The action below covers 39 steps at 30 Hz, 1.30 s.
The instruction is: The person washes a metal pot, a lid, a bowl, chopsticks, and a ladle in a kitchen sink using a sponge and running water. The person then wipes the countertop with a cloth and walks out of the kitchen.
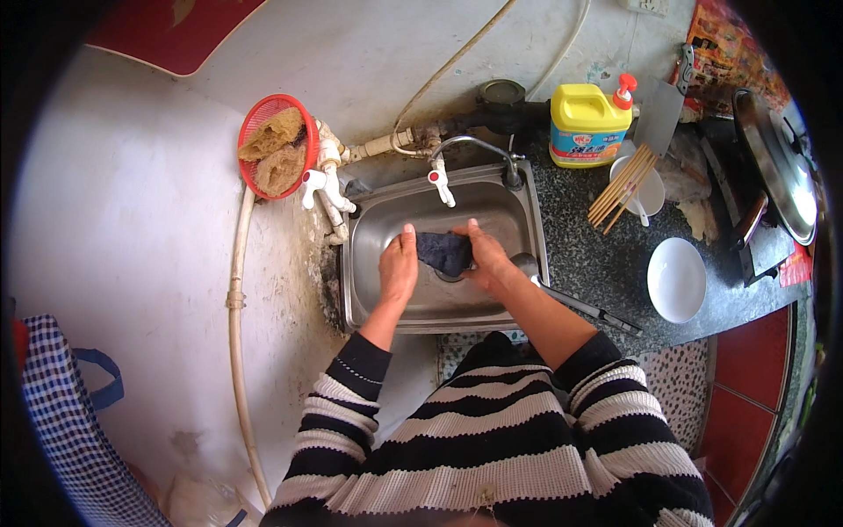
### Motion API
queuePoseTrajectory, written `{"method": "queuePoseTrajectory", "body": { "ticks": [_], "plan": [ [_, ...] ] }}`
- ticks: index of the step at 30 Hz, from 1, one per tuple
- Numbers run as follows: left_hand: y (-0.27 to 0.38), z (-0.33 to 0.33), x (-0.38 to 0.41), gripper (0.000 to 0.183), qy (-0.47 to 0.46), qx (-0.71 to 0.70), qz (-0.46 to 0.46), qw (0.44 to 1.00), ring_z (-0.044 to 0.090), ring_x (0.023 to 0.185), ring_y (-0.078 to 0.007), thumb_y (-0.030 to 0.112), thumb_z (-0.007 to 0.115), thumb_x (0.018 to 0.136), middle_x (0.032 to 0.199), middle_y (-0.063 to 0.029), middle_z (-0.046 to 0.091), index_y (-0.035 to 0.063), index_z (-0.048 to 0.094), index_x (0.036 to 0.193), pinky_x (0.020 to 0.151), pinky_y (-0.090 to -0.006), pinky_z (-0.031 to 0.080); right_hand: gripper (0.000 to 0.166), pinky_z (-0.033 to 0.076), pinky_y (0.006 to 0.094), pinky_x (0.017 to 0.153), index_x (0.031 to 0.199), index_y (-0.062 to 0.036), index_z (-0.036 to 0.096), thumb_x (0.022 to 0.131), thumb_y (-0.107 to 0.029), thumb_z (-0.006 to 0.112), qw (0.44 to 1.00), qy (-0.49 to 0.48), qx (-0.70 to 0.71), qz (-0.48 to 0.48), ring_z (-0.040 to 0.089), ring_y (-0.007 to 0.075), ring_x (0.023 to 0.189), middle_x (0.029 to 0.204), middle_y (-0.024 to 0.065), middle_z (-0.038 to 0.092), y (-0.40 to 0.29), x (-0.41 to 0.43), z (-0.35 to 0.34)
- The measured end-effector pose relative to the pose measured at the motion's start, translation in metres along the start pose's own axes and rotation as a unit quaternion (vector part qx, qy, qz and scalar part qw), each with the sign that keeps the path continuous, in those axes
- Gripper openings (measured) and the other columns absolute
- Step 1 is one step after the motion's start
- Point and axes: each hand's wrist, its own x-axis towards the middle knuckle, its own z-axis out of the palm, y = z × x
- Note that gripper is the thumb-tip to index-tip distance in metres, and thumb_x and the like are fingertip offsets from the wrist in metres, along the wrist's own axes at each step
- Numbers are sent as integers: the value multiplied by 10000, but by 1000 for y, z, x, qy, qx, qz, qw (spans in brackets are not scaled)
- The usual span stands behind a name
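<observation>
Over the stainless steel sink [375, 290], both hands hold a dark grey cloth [444, 252] stretched between them. My left hand [399, 263] grips its left end with the thumb on top. At the other end, my right hand [489, 255] pinches the cloth, its far fingers hidden behind it. The white tap with a red mark [440, 185] stands just beyond the hands, beside a curved metal spout [474, 139]. Below the cloth, the drain is partly covered. A ladle-like metal utensil [586, 307] leans over the sink's right rim, beside my right forearm, its near part hidden.
On the granite counter [579, 263] are a yellow detergent bottle [589, 128], a bowl with chopsticks [649, 188] and a spoon, and a white bowl [676, 280]. A cleaver [658, 115] and lidded pan [777, 165] stand farther right. A red basket [311, 151] holding loofah-like scrubbers hangs left.
</observation>
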Motion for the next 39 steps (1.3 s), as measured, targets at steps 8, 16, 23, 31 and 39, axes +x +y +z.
{"method": "queuePoseTrajectory", "body": {
  "ticks": [8,16,23,31,39],
  "plan": [
    [60,-41,-34,397,-87,-219,-35,971,551,880,-150,431,629,846,958,-25,586,59,579,974,749,-345,454,551,437,444,803,958,-45,647,920,-527,382,884,121,-385,-237,577,405,927,895,243,625,11,18,-26],
    [91,-59,-36,302,-235,-319,-16,918,549,918,-115,119,637,829,1033,-26,567,64,530,1107,731,-279,454,288,378,222,644,963,-21,607,940,-297,529,936,-81,-153,-306,415,45,735,787,-48,516,-51,-49,-34],
    [197,-56,-27,276,-205,-278,49,937,511,731,-49,254,648,843,872,28,562,73,573,1037,553,-204,408,222,414,235,784,1025,-24,582,942,-221,524,867,-18,-195,-458,488,80,871,929,0,576,-162,-98,-39],
    [290,19,46,848,-218,-347,96,907,475,1120,-323,329,714,757,1321,-199,411,-22,261,1383,808,-392,470,330,434,400,879,1117,-5,560,882,-235,541,576,338,-426,-610,572,337,996,1051,210,604,-338,-50,-118],
    [62,30,-1,304,-248,-237,64,937,610,902,-196,192,594,873,1007,-97,627,11,577,1116,774,-307,497,283,421,415,926,1067,-19,574,786,0,601,525,161,-532,-644,520,358,1085,1127,199,558,-164,-111,-51]
  ]
}}
